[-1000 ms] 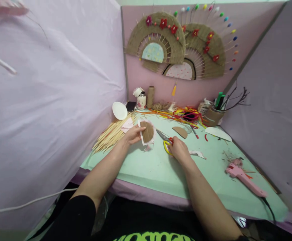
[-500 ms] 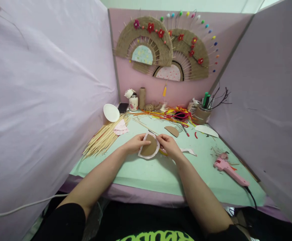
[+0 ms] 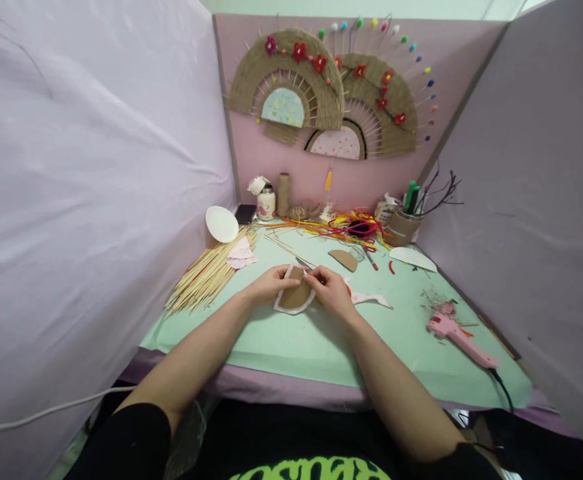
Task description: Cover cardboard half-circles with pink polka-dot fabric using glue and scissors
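Note:
My left hand point(image 3: 272, 285) is closed on a half-round piece of brown cardboard point(image 3: 294, 297), its thumb lying across the face. Pale pink fabric point(image 3: 291, 311) sticks out as a border around the cardboard. At the upper right edge of the piece, my right hand point(image 3: 330, 291) pinches the fabric border and bends it inward over the cardboard. Just behind my fingers shows a dark pointed blade point(image 3: 303, 263), apparently of scissors, the rest mostly hidden. A fabric scrap point(image 3: 375, 298) lies to the right of my right hand.
Thin bamboo sticks point(image 3: 202, 275) and a white disc point(image 3: 222, 225) are at left. A pink glue gun point(image 3: 459, 339) with a cord lies at right. A bare cardboard half-circle point(image 3: 343, 261) and colourful pipe cleaners point(image 3: 356, 228) lie farther back. Decorated fans point(image 3: 291, 63) hang on the back panel.
My right fingers have moved slightly left and inward, bending the fabric edge over the cardboard. The piece has tilted a little in my left hand. More of the scrap at right shows.

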`<state>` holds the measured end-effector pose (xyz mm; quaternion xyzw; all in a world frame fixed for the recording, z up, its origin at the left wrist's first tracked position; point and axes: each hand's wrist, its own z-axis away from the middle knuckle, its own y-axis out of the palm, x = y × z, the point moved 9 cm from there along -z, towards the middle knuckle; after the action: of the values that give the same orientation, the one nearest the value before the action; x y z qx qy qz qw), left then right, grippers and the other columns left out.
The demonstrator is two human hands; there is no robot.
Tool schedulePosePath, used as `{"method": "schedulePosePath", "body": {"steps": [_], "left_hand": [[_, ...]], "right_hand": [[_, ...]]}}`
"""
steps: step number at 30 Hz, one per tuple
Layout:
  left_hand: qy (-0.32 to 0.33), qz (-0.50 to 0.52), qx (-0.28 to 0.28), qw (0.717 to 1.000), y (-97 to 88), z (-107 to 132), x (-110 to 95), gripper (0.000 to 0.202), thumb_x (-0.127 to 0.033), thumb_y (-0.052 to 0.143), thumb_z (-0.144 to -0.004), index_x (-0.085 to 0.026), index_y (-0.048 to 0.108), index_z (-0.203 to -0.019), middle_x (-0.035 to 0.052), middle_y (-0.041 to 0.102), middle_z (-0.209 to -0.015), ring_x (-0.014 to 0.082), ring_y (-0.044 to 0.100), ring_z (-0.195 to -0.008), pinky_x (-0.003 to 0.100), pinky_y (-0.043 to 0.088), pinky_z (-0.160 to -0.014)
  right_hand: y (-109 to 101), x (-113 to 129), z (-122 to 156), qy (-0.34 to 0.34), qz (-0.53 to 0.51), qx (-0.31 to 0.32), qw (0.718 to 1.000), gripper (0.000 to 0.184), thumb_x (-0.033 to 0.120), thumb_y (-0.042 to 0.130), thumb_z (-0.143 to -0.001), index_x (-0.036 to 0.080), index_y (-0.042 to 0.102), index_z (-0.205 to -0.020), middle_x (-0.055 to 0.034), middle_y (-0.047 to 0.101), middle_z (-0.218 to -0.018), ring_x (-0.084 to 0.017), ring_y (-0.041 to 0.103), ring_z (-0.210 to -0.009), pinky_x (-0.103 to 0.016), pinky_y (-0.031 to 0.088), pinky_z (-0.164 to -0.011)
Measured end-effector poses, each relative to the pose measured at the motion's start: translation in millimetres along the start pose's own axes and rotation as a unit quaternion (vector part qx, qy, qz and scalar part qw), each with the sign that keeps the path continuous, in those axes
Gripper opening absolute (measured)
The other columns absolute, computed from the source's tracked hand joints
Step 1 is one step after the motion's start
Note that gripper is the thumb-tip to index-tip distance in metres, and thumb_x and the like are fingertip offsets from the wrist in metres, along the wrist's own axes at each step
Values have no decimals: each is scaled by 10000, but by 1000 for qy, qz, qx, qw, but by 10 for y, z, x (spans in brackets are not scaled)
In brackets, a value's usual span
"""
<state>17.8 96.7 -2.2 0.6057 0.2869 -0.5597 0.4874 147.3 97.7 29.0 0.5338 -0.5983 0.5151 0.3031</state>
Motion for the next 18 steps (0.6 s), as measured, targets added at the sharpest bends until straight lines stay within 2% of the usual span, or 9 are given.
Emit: {"method": "schedulePosePath", "body": {"steps": [5, 8, 9, 10, 12, 14, 15, 17, 18], "left_hand": [[22, 43, -34, 998, -38, 11, -73, 504, -276, 855, -587, -159, 682, -1046, 73, 715, -948, 176, 651, -803, 301, 488, -760], [25, 48, -38, 998, -20, 11, -81, 521, -283, 863, -582, -153, 675, -1050, 80, 711, -967, 188, 658, -832, 316, 492, -790], [26, 47, -38, 998, -20, 7, -86, 528, -294, 864, -583, -154, 673, -1054, 82, 707, -973, 188, 658, -836, 319, 494, -794], [31, 44, -40, 998, -34, 1, -106, 534, -313, 861, -593, -160, 669, -1067, 78, 701, -978, 184, 655, -839, 318, 496, -793], [69, 42, -71, 994, -152, -10, -216, 518, -370, 836, -632, -180, 660, -1081, 56, 681, -958, 160, 643, -836, 298, 494, -783], [132, 37, -156, 978, -420, 17, -387, 446, -421, 789, -679, -189, 661, -1037, 25, 652, -886, 119, 618, -787, 256, 480, -744], [158, 26, -213, 964, -588, 55, -467, 394, -438, 763, -698, -183, 664, -981, 10, 632, -829, 100, 595, -737, 233, 465, -708], [176, -35, -309, 934, -867, 147, -577, 327, -456, 715, -725, -168, 662, -868, -5, 587, -733, 81, 530, -634, 212, 424, -626], [170, -88, -328, 925, -937, 170, -613, 321, -457, 707, -725, -165, 666, -852, -3, 580, -724, 85, 507, -612, 217, 412, -607]], "right_hand": [[23, -38, -28, 15, -54, 17, 998, 391, 565, 514, -832, 189, 613, -795, 8, 572, -709, -143, 487, -668, -256, 398, -626], [101, -87, -24, 28, -61, 49, 997, 338, 528, 626, -762, 191, 603, -775, 20, 561, -690, -135, 476, -652, -248, 397, -610], [82, -96, -31, 25, -65, 38, 997, 327, 512, 658, -736, 193, 587, -746, 27, 543, -671, -131, 465, -641, -244, 392, -601], [19, -105, -46, 21, -73, 7, 997, 321, 500, 671, -722, 195, 570, -724, 32, 526, -658, -127, 457, -637, -241, 391, -598], [-235, -155, -71, 22, -115, -110, 987, 310, 495, 651, -727, 201, 554, -734, 33, 522, -679, -128, 469, -658, -240, 407, -616], [-519, -268, -61, 43, -182, -237, 953, 306, 501, 614, -727, 211, 553, -803, 26, 556, -745, -139, 516, -718, -246, 440, -648], [-620, -334, -56, 58, -216, -279, 934, 315, 507, 598, -721, 219, 550, -840, 22, 575, -781, -148, 541, -752, -251, 458, -661], [-729, -435, -75, 79, -264, -313, 909, 343, 525, 578, -708, 232, 537, -882, 17, 602, -818, -160, 576, -795, -262, 481, -668], [-749, -463, -94, 83, -271, -311, 907, 355, 537, 572, -705, 234, 534, -886, 17, 609, -817, -164, 586, -800, -265, 487, -664]]}}
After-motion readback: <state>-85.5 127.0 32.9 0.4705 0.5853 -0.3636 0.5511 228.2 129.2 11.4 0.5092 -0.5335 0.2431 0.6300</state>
